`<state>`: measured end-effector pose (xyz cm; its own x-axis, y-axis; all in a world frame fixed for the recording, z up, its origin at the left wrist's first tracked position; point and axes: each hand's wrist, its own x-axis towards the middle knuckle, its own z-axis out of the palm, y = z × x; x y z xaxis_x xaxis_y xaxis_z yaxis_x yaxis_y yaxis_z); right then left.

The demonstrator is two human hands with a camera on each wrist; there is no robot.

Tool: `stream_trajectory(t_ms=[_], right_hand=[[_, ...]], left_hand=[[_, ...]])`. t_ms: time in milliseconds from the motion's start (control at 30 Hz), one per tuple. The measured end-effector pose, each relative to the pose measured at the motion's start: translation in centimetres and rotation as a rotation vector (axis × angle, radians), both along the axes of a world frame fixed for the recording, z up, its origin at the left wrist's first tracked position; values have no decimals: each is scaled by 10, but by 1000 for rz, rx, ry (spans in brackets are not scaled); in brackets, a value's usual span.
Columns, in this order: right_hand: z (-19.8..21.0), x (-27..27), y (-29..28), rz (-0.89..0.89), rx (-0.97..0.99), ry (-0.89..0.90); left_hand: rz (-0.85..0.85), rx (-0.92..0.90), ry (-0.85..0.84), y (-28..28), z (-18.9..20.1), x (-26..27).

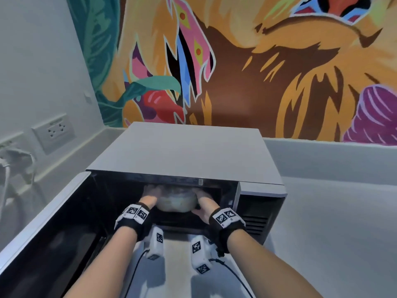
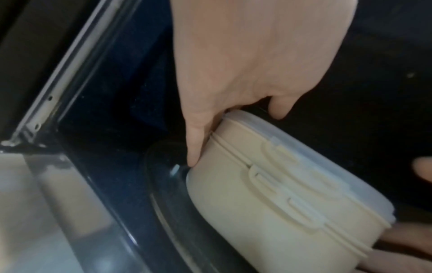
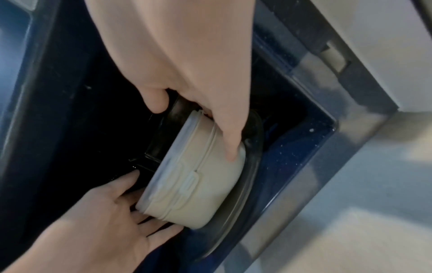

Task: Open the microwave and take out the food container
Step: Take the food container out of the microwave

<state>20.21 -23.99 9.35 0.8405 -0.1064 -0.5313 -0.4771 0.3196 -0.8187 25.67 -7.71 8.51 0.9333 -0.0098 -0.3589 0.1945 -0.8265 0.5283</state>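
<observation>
Microwave (image 1: 184,151) door (image 1: 43,229) open, left hand (image 1: 150,195) and right hand (image 1: 205,204) gripping either side of the container (image 1: 177,202) between them on the glass plate (image 3: 252,162); lift-out remains.

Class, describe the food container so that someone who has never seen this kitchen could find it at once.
Start at the grey microwave below the colourful mural, its door swung open to the left. Inside the dark cavity, on the glass turntable, sits the food container, held between the left hand and right hand. It is the only pale thing there: round, cream, with a translucent clip-on lid.
</observation>
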Motion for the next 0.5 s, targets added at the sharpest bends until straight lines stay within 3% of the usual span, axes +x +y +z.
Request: stream_trajectory(t_ms=[133,233,367,500], right_hand=[[-3,-13,-2,37,114,-39],[8,-40,-5,116,125,-69],[15,-97,-25,260,88,-187],[-10,-166,-59,293,1,-134]], left_hand=[[177,-246,-22,-5,8,-28],[304,-379,-208,-11,16,-59],[280,-364,-330,-21,24,-125],[228,-340,-270,-53,7,-207]])
